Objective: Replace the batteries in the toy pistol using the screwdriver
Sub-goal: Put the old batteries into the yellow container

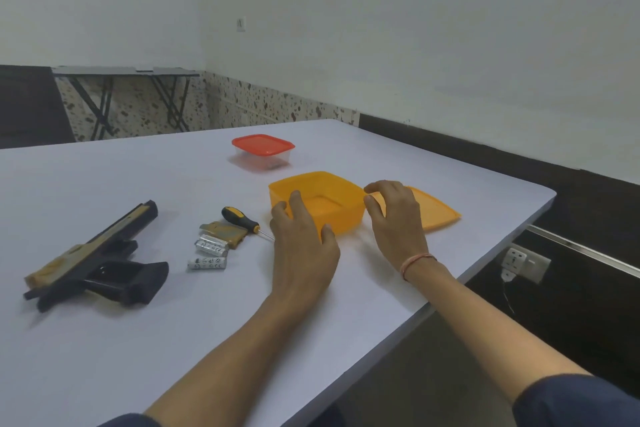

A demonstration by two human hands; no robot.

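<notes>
Flanking the open orange container are both hands, and everything else is placed from that box. The left hand sits at the container's near left corner, fingers spread and relaxed by the left rim, with the thumb lying against the near wall; it clasps nothing. The right hand is at the container's right side, its fingers bent over the far right corner and its thumb close to the right wall. Whether it actually grips the rim I cannot tell. A red thread band circles that wrist.

Just right of the container, partly hidden behind the right hand, its orange lid lies flat on the white surface. Beyond the container stands a clear box with a red lid, closed.

Left of the container lies the screwdriver, black and yellow handle away from the box, its tip near the left hand. Beside it, further left, is the tan battery cover, and three silver batteries lie loose in front of that. Well to the left of the container rests the toy pistol, on its side, its grip open and facing the batteries.
</notes>
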